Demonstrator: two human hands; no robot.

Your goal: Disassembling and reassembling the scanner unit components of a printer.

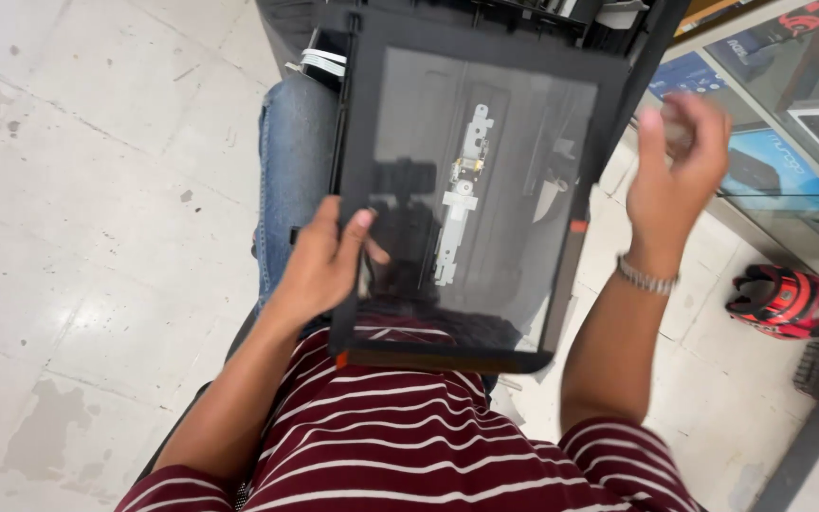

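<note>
1. Black-framed screen panel [471,190], glass w/ silver bracket behind, propped on lap, tilted, near edge against striped shirt [400,446].
2. Left hand [324,261] clamps left frame edge: thumb on glass, fingers wrapped behind.
3. Right hand [680,166] raised off right of panel, loosely curled round sth small & blurred; can't tell what.
4. Risk: single-hand hold, so panel could slip off knee to tiled floor [97,237] & crack.
5. Thumb pressure could smudge or stress glass.

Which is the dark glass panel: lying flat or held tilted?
Held tilted: the left hand grips the glass panel by its edge above the lap.
</note>
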